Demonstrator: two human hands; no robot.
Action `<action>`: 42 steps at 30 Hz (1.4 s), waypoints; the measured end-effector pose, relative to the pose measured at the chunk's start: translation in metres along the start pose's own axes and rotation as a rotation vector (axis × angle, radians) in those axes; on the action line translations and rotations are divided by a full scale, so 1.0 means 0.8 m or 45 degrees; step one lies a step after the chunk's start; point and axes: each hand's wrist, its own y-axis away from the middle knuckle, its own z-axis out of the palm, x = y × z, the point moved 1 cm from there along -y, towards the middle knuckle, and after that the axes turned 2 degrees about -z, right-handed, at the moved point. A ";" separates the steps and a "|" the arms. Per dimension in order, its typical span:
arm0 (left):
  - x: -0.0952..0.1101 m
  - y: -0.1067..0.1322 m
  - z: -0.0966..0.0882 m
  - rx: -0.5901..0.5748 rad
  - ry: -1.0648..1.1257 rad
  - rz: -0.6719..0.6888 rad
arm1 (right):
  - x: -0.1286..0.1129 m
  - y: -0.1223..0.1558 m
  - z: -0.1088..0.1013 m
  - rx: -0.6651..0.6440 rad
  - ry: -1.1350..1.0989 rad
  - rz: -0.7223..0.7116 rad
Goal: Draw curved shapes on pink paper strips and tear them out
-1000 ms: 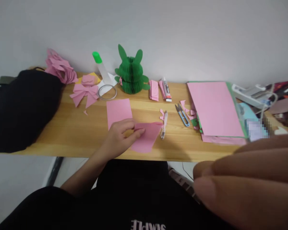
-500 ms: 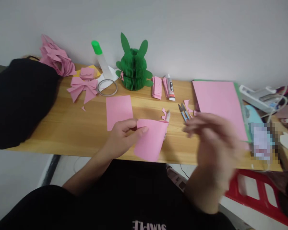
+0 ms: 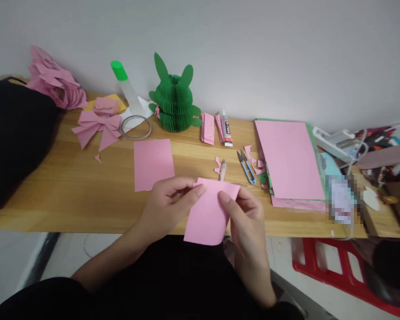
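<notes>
A folded pink paper sheet [image 3: 208, 215] hangs over the front edge of the wooden table [image 3: 70, 195], held by both hands. My left hand [image 3: 166, 206] pinches its upper left corner between thumb and fingers. My right hand [image 3: 245, 213] grips its upper right edge, thumb on top. A flat pink rectangle [image 3: 153, 163] lies just behind my left hand. A white pen-like tool [image 3: 223, 169] and small blue snips [image 3: 246, 165] lie behind the held sheet.
A green honeycomb paper rabbit [image 3: 174, 103], a green-capped glue bottle [image 3: 126, 86], a tape ring [image 3: 136, 127], a pink bow [image 3: 96, 126], a glue tube [image 3: 226, 129] and folded pink strips [image 3: 208, 128] line the back. A pink paper stack [image 3: 288, 158] lies right; a black bag [image 3: 13, 138] left; a red stool [image 3: 336, 266] below.
My right hand came down from close to the camera and took hold of the pink sheet's right edge. The sheet has been drawn toward me over the table edge.
</notes>
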 end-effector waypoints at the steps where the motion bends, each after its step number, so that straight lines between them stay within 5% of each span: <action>1: 0.000 0.000 0.000 0.030 0.015 -0.011 | 0.000 0.001 0.000 0.009 0.005 -0.001; 12: 0.007 0.007 -0.002 -0.008 0.141 -0.059 | -0.004 0.014 -0.004 -0.070 -0.083 0.035; 42: 0.025 0.017 -0.005 -0.092 0.039 0.020 | -0.012 0.025 -0.002 0.070 0.003 0.079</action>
